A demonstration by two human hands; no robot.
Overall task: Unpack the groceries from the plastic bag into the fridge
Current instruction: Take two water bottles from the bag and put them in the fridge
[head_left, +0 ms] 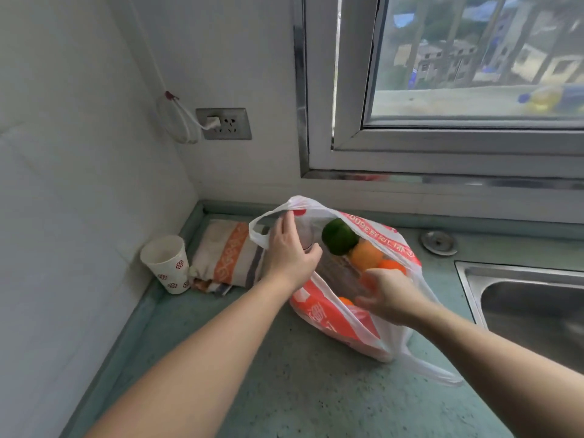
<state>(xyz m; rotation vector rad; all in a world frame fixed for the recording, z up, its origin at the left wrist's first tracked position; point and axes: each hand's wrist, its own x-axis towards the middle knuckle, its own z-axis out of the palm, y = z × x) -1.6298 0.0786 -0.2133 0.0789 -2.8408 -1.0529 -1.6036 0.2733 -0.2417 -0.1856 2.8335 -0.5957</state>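
A white and red plastic bag (319, 306) lies open on the green counter (284, 374). Inside it I see a green round fruit (339, 237) and several oranges (366, 256). My left hand (290, 251) holds the bag's left rim beside its handle, fingers outside and thumb toward the opening. My right hand (390, 295), blurred, is in the bag's mouth at the near right with its fingers loosely spread by the oranges, and I cannot see it gripping anything. The fridge is out of view.
A paper cup (167, 263) and a folded striped cloth (226, 257) sit in the left corner against the wall. A steel sink (531, 308) is on the right, with a round metal cap (438, 242) behind it. A wall socket (224, 123) and a window (474, 90) are above.
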